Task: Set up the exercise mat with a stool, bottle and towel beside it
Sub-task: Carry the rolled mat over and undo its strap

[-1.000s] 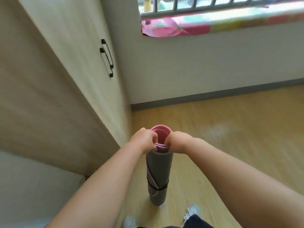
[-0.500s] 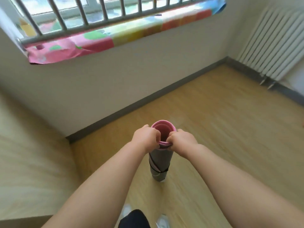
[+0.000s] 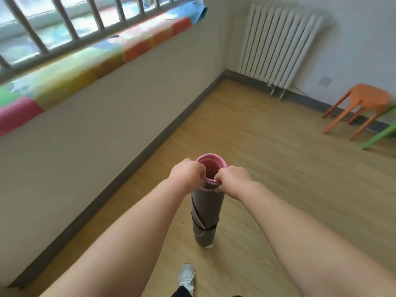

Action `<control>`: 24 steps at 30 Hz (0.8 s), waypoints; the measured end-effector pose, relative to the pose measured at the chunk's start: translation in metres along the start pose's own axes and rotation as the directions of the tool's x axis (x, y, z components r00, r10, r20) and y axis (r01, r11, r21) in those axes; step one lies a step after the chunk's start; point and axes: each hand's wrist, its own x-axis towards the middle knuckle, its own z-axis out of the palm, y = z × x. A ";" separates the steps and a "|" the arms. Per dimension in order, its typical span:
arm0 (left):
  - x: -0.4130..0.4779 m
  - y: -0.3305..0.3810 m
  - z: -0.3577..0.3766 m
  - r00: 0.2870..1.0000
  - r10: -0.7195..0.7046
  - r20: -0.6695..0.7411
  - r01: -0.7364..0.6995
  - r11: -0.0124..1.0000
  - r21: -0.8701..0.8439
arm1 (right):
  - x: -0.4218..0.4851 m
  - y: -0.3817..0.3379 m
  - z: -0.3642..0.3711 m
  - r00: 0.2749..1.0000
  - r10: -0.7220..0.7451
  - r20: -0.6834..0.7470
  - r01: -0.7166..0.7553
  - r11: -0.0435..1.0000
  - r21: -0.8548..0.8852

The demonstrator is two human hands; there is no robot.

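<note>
A rolled exercise mat [image 3: 206, 207], grey outside and pink inside, hangs upright in front of me with a black strap round its lower part. My left hand [image 3: 187, 174] grips the left side of its top rim. My right hand [image 3: 232, 179] pinches the right side of the same rim. An orange plastic stool [image 3: 361, 108] stands on the floor at the far right, beside the wall. No bottle or towel shows in the head view.
A green stool leg [image 3: 381, 136] pokes in at the right edge. A white radiator [image 3: 278, 43] hangs on the far wall. A barred window with a colourful sill cover [image 3: 90, 58] runs along the left wall. Wooden floor [image 3: 267, 146] stretches ahead; my white shoe [image 3: 186, 277] is below.
My view has swung to the right, away from the wooden cabinet, bringing the radiator and stools into sight. Both hands keep their hold on the mat's top rim.
</note>
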 end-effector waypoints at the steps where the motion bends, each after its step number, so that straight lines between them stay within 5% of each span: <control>1: 0.020 0.001 -0.007 0.999 0.040 0.014 -0.040 0.999 0.010 | 0.009 0.008 -0.004 0.999 0.033 -0.004 -0.033 0.999 0.028; 11: 0.211 0.056 -0.046 0.942 0.313 0.119 -0.326 0.938 0.115 | 0.103 0.119 -0.060 0.959 0.277 0.060 -0.282 0.921 0.269; 24: 0.420 0.079 -0.110 0.984 0.163 -0.070 -0.161 0.986 0.033 | 0.292 0.239 -0.174 0.978 0.182 -0.103 -0.177 0.983 0.055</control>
